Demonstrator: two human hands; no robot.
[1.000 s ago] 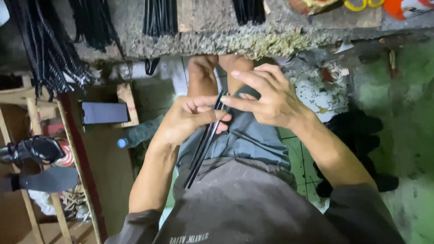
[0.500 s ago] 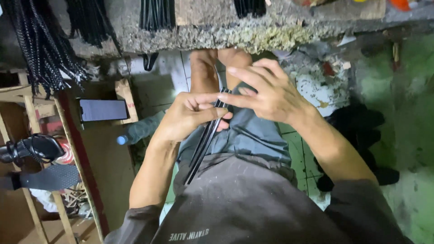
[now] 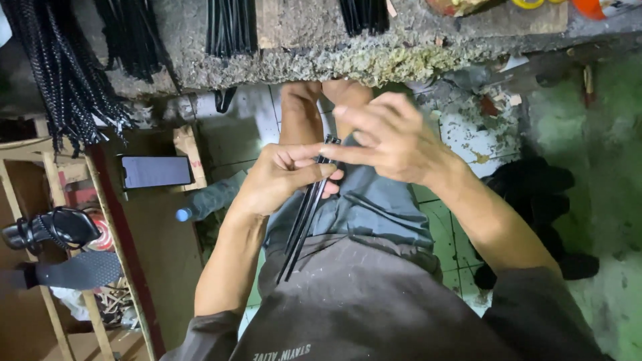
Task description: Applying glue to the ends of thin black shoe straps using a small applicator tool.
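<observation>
Head view down onto a seated person's lap. Left hand (image 3: 281, 177) curls around a bundle of thin black strips (image 3: 304, 214), fingers folded in, thumb pressed along the top of it. Right hand (image 3: 391, 137) comes in from the right, index finger and thumb pinched on the upper end of the black strips near the top tip, other fingers loosely spread above. The strips run diagonally from the pinch point down-left across the grey-blue shorts (image 3: 364, 207), lower end lying free over the dark grey shirt (image 3: 361, 307). Both hands touch each other at the strip bundle, held above the thighs, not resting on any surface. Bare knees (image 3: 321, 107) show just past the hands. Ahead, a rough concrete ledge (image 3: 301, 60) with more black strips hanging over its edge (image 3: 231, 27). Far left, a thick bunch of braided black cords (image 3: 60, 73) hangs down. A dark phone (image 3: 157, 172) lies screen-up on the brown floor left of the legs, a plastic bottle with blue cap (image 3: 204, 200) just beside it near the left forearm. Wooden rack (image 3: 53, 267) lower left carries a black strappy sandal (image 3: 50, 227). Dark cloth pile (image 3: 535, 194) on the green floor at right, well apart from the hands.
</observation>
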